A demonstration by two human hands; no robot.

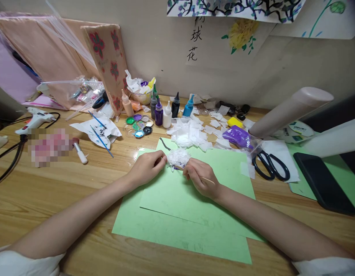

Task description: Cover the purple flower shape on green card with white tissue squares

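Observation:
A fluffy cluster of white paper pieces (179, 156), with a little purple at its lower edge, lies on the upper of two green paper sheets (194, 203). At its left edge is my left hand (148, 165), thumb and fingers pressed together; what they pinch is hidden. My right hand (202, 176) grips a thin wooden stick (207, 180), its front end reaching the cluster's lower right side. A dark curved line (165, 143) shows on the green sheet just beyond my left fingers. Behind the cluster lies a heap of small white paper squares (187, 132).
Several paint bottles (166, 116) and small paint-filled caps (139, 133) stand beyond the sheets. To the right are black-handled scissors (271, 165), a purple clay packet (237, 137) and a black phone (324, 182). Leftward lie brushes (101, 141) and a glue gun (36, 120).

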